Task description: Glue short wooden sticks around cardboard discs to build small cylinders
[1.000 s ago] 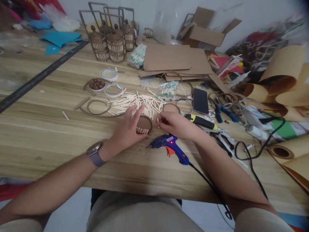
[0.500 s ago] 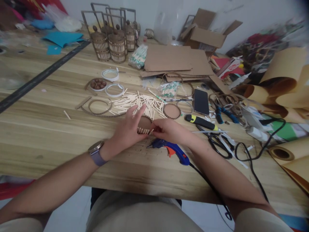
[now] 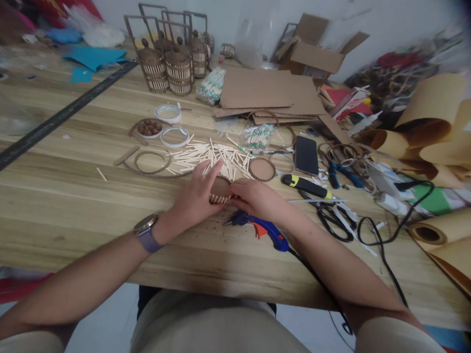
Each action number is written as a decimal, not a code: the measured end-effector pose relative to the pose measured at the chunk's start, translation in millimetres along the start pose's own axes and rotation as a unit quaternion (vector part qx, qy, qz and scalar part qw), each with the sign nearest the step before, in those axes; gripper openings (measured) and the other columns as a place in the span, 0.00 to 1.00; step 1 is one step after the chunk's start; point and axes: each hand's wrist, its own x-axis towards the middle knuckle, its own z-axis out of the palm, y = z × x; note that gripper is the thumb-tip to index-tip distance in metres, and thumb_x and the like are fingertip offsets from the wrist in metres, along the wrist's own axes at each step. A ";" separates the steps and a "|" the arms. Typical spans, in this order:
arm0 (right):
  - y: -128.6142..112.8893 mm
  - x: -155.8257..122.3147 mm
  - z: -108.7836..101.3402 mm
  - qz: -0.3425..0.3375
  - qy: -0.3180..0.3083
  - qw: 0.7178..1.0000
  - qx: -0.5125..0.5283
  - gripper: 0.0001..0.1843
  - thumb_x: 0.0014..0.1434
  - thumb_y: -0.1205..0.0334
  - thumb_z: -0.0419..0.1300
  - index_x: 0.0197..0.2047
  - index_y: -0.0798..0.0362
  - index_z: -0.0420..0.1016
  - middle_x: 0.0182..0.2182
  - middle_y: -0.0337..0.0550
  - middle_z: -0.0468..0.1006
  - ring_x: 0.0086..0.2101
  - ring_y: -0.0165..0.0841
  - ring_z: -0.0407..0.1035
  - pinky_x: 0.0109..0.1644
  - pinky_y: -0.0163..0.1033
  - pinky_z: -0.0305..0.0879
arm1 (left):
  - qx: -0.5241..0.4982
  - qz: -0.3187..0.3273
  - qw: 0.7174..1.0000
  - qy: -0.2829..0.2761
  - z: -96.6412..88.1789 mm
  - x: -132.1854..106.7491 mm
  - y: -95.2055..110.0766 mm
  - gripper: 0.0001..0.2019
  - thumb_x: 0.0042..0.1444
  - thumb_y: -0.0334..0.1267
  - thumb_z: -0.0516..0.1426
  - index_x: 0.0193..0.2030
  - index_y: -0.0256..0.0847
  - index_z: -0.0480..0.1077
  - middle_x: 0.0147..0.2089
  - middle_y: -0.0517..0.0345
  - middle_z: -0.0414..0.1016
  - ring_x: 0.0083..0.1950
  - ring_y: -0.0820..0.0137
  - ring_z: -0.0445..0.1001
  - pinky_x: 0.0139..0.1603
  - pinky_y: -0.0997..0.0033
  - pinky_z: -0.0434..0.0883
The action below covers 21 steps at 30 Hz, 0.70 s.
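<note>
My left hand (image 3: 195,197) spreads fingers over a round brown cardboard disc (image 3: 220,186); my right hand (image 3: 257,198) pinches its short pale sticks (image 3: 220,199).

We wear watch (image 3: 146,231) on left wrist: rounded metal-toned case, muted grey-purple strap, snug fit. Strap broad, smooth. Dial too small for us to read. Left hand (image 3: 195,198) and right hand (image 3: 257,198) bare, forearms bare too. Pale beige short sleeves (image 3: 399,338) cover our upper arms at both lower corners, plain cloth. Same beige cloth over our lap (image 3: 221,323), soft folds. Narrow dark strip of fabric (image 3: 147,300) above it; garment unclear.
</note>
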 end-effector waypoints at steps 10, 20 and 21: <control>5.8 0.7 3.3 -0.052 0.019 0.998 -0.028 0.08 0.67 0.66 0.54 0.39 0.55 0.74 0.32 0.46 0.75 0.37 0.38 0.66 0.41 0.39 0.58 | -0.004 0.005 1.000 -0.003 0.6 -0.8 -2.6 0.56 0.46 0.40 0.71 0.74 0.52 0.40 0.70 0.41 0.52 0.70 0.45 0.55 0.67 0.37 0.60; 9.7 0.9 5.6 -0.070 0.031 0.996 -0.052 0.11 0.68 0.63 0.53 0.35 0.54 0.73 0.32 0.46 0.75 0.36 0.38 0.64 0.41 0.40 0.55 | 0.007 0.005 1.000 -0.003 -0.2 -1.0 0.7 0.58 0.42 0.39 0.73 0.73 0.48 0.43 0.69 0.38 0.53 0.70 0.45 0.55 0.68 0.38 0.60; 9.8 0.8 5.6 -0.070 0.031 0.996 -0.054 0.11 0.68 0.63 0.53 0.35 0.54 0.73 0.32 0.46 0.75 0.36 0.38 0.64 0.41 0.40 0.55 | 0.005 0.005 1.000 -0.005 -0.2 -1.0 0.8 0.57 0.42 0.40 0.73 0.73 0.48 0.43 0.69 0.38 0.53 0.70 0.45 0.55 0.68 0.39 0.61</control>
